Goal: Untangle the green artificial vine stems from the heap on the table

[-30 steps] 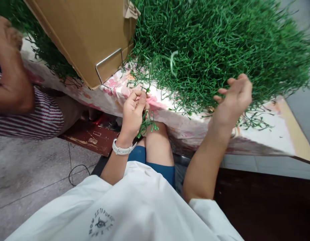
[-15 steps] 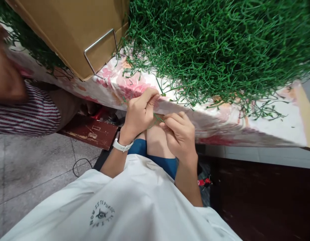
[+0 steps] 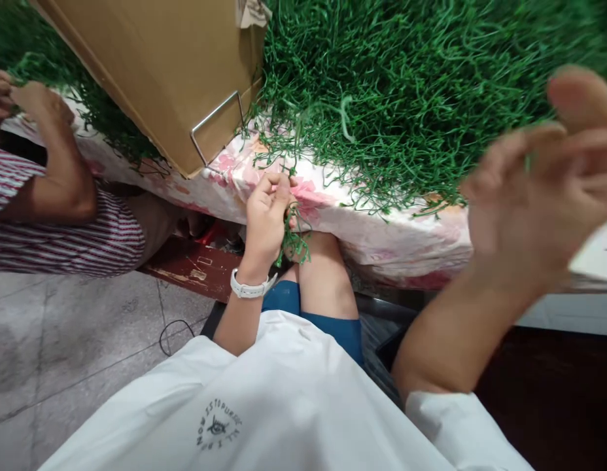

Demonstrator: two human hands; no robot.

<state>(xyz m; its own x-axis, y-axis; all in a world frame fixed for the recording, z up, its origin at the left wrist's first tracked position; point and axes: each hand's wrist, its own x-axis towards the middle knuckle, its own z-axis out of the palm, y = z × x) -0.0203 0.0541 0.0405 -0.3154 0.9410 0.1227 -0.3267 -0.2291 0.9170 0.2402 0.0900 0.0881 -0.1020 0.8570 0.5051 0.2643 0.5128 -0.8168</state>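
My left hand (image 3: 268, 219), with a white watch strap at its wrist, pinches a green plastic plant sprig (image 3: 296, 245) at the table's edge. The sprig's thin branches dangle below the fingers, over my knee. Far to the right, my right hand (image 3: 543, 190) is raised over the table's edge, blurred, its fingers spread apart. Behind both hands lies a big heap of green plastic sprigs (image 3: 411, 98). A pale green strand (image 3: 346, 118), smeared by motion, shows in front of the heap.
A flowered tablecloth (image 3: 377, 245) covers the table. A cardboard box (image 3: 171, 78) with a bent metal wire (image 3: 215, 121) by its corner stands to the left. Beyond it a co-worker's arm (image 3: 63, 150) reaches to another green heap. A dark red bench (image 3: 195, 265) is below.
My right hand has left my left hand and swung up to the right, its fingers now spread. My left hand stays near the table's edge, and a branched sprig now hangs from it.
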